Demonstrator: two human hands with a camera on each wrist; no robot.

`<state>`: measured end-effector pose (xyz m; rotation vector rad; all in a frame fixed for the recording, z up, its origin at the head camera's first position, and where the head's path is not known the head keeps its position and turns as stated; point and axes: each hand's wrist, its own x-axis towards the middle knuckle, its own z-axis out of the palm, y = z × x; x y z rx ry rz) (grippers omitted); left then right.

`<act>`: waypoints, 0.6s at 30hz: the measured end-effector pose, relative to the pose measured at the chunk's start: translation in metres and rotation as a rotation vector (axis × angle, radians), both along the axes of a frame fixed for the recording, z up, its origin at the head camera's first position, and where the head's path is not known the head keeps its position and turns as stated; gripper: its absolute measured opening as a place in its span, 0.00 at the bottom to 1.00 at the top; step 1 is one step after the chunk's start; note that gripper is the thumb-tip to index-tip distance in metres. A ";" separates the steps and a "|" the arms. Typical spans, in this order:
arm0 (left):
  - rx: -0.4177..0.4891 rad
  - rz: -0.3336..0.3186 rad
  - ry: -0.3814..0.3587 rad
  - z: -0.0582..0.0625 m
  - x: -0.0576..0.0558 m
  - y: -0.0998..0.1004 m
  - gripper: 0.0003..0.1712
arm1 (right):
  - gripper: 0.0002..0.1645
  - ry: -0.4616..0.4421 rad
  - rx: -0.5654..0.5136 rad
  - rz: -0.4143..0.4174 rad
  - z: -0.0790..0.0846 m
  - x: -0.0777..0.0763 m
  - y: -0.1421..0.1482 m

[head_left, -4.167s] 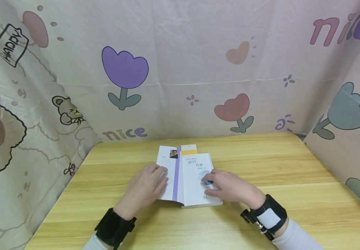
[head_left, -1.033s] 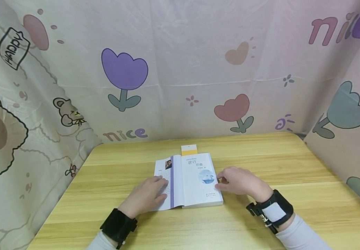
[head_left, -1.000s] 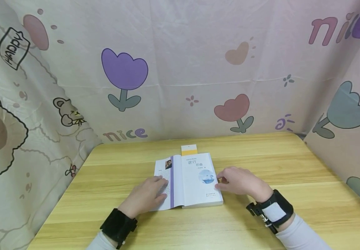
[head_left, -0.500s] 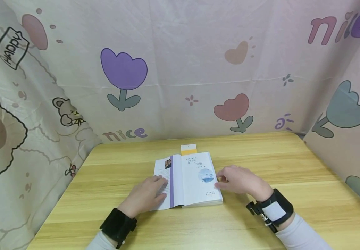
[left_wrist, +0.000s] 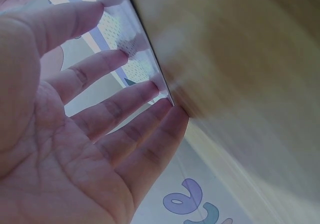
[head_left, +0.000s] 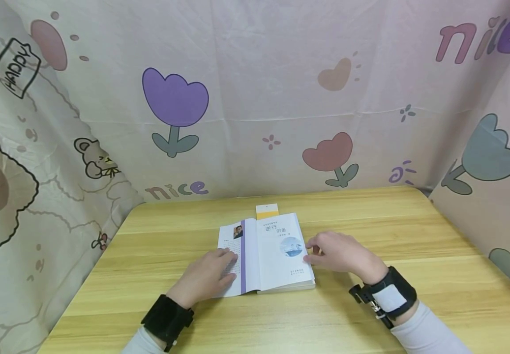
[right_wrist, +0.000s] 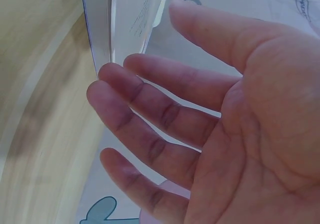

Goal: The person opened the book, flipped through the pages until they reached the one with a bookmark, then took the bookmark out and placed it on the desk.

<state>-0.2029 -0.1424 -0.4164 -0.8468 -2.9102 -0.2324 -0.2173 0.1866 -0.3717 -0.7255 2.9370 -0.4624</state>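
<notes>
An open paperback book [head_left: 277, 265] lies on the table. Its left side, a cover flap [head_left: 228, 236] with a small portrait photo and a purple stripe, lies flat. My left hand [head_left: 206, 275] rests on that flap; in the left wrist view its nearly straight fingertips touch the surface by the edge. At the book's right edge is my right hand [head_left: 341, 253], fingertips against the page edges. The title page [head_left: 281, 250], with a round blue picture, is slightly raised along that edge. In the right wrist view, the thumb and loosely bent fingers [right_wrist: 170, 114] stand apart.
A white card with a yellow band [head_left: 267, 211] sticks out beyond the book's top edge. The light wooden table [head_left: 392, 231] extends around the book. A printed cloth [head_left: 246, 98] hangs behind and at both sides.
The flap has been flattened to the left under my left hand. My right hand has moved from the title page to the book's right edge, and the page there has lifted slightly.
</notes>
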 end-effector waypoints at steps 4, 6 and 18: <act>0.006 0.000 0.000 0.000 0.000 0.000 0.25 | 0.19 0.031 -0.021 -0.012 0.000 -0.002 0.000; 0.006 0.001 0.000 -0.001 0.000 0.000 0.25 | 0.19 0.072 -0.048 -0.013 0.000 -0.003 0.000; 0.005 0.000 0.004 -0.001 0.000 0.000 0.25 | 0.08 0.233 -0.176 -0.041 -0.005 -0.011 -0.006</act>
